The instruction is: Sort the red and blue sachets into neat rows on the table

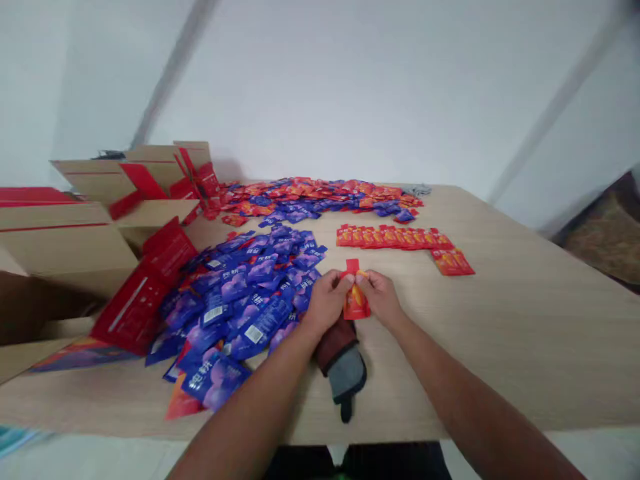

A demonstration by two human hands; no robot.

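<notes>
Both bare hands met near the centre of the frame, with one red packet [356,307] upright between them, its narrow top tab pointing toward the upper edge. The left hand [327,297] was mostly closed, thumb and fingers pinching the packet's upper left side; the right hand [381,297] was likewise curled, gripping the upper right side, and the two thumbs nearly met on the packet's front. An orange-yellow print showed below the thumbs. Under the left wrist, at lower centre, lay a dark red and grey item [346,367] with a black loop at its lower end; its upper end was partly hidden, identity uncertain. Right of centre, above the hands, a row of red packets [395,237] lay overlapping across the pale wooden table [525,353]; a short group of red packets [453,263] lay just below the right end of that row. A heap of blue-purple packets [245,287] filled the area left of centre, a few red edges showing among them. Along the table's far side, at upper centre, ran a mixed heap of red and blue packets [320,190]. Open cardboard boxes [55,230] and red folded cartons [137,300] occupied the left of the frame.
</notes>
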